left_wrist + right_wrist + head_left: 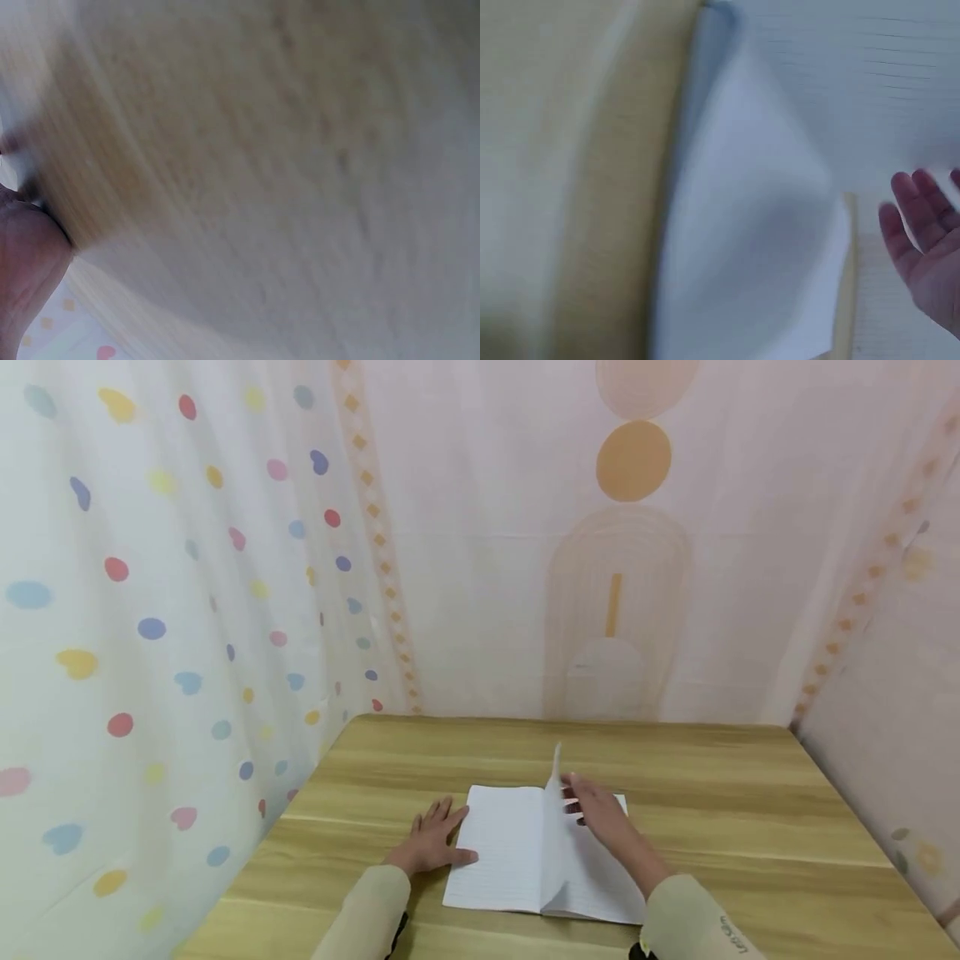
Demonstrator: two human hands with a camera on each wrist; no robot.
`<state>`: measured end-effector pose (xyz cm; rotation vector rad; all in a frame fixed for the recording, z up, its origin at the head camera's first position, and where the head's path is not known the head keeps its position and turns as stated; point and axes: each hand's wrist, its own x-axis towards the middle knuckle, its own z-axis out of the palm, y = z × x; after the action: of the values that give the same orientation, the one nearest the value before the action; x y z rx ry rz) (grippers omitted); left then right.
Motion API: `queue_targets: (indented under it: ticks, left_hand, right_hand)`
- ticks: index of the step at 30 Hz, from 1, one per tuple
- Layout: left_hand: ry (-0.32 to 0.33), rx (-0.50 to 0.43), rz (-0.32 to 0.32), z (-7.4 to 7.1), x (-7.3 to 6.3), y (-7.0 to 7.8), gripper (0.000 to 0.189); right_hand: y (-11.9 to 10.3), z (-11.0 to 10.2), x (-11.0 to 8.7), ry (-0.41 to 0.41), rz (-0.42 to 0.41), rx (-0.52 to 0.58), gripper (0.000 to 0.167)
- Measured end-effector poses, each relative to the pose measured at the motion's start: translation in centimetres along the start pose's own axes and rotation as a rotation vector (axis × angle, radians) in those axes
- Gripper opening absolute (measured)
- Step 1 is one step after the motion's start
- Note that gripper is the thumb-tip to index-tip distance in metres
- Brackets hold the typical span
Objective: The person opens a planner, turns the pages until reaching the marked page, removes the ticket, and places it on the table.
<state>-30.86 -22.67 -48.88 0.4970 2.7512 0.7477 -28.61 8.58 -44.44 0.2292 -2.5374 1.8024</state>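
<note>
An open notebook with white lined pages lies on the wooden table. One leaf stands nearly upright at its middle fold, its lower corner curled. My left hand rests at the notebook's left edge, fingers spread and thumb over the page margin. Just right of the raised leaf is my right hand, above the right-hand page. The right wrist view shows that hand with extended fingers and nothing gripped, beside the bent leaf. Only part of my left hand appears in the blurred left wrist view.
The wood-grain table extends around the notebook on all sides. A curtain with coloured dots hangs at the left, and a pale patterned curtain hangs behind the table's far edge.
</note>
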Motion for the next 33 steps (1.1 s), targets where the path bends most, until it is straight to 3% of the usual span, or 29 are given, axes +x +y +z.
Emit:
queue_targets:
  ticks: [2,7,10,12,16,19,25,28,33]
  left_hand:
    - [0.007,-0.021,-0.001,0.0,-0.1,0.0,0.094]
    - [-0.007,-0.031,-0.003,-0.1,0.0,-0.5,0.091]
    - [0.006,-0.054,0.001,-0.1,0.2,-0.8,0.080]
    - [0.039,-0.079,0.017,-0.1,0.3,-0.9,0.069]
    - [0.077,-0.115,0.009,-0.1,1.0,-0.9,0.054]
    - [0.082,-0.099,-0.004,0.1,1.4,-0.8,0.056]
    - [0.075,-0.199,-0.051,0.1,1.4,-0.6,0.061]
    - [0.064,-0.164,-0.060,0.1,1.3,-0.5,0.066]
    - [0.030,-0.025,-0.031,0.2,0.6,-0.4,0.090]
  right_hand:
    - [0.4,1.0,-0.5,-0.017,-0.094,-0.132,0.048]
    - [1.5,2.9,-1.8,-0.086,-0.288,-0.582,0.047]
    - [2.1,3.7,-2.2,-0.155,-0.305,-0.755,0.055]
    - [2.5,4.2,-2.4,-0.184,-0.289,-0.814,0.059]
    - [3.1,4.8,-2.8,-0.201,-0.247,-0.870,0.061]
    - [3.7,5.1,-3.1,-0.202,-0.214,-0.870,0.061]
    - [4.2,5.4,-3.4,-0.207,-0.185,-0.839,0.062]
    - [4.0,5.4,-3.5,-0.208,-0.187,-0.838,0.062]
    - [3.4,5.4,-3.7,-0.203,-0.196,-0.831,0.061]
